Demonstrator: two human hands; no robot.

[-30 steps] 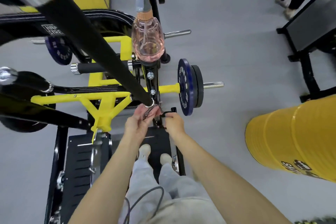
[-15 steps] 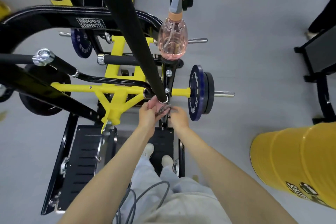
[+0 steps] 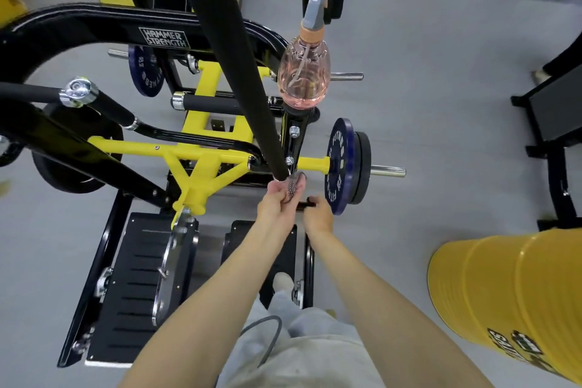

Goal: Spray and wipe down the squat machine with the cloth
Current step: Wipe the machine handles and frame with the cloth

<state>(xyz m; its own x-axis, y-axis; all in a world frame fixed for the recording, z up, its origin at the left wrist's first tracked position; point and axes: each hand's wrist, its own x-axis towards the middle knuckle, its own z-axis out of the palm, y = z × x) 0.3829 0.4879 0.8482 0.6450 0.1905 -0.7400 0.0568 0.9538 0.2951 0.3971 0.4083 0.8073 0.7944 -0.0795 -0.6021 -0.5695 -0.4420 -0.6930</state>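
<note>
Nearest, ribbed black footplates (image 3: 135, 287) edge open grey floor (image 3: 393, 230) reaching a glossy yellow drum (image 3: 504, 293). Ahead, the left hand (image 3: 274, 201) curls round the speckled cloth (image 3: 293, 186) at the padded black bar's (image 3: 239, 88) base; the right hand (image 3: 319, 217) grips a small black handle (image 3: 307, 205). Beyond, a clear pink spray bottle (image 3: 304, 79) stands on the squat machine (image 3: 204, 154).

1. A yellow barrel (image 3: 504, 299) with black lettering stands on the grey floor (image 3: 441, 135) at the right
2. A black frame (image 3: 554, 116) stands at the right edge, well apart from the barrel
</note>
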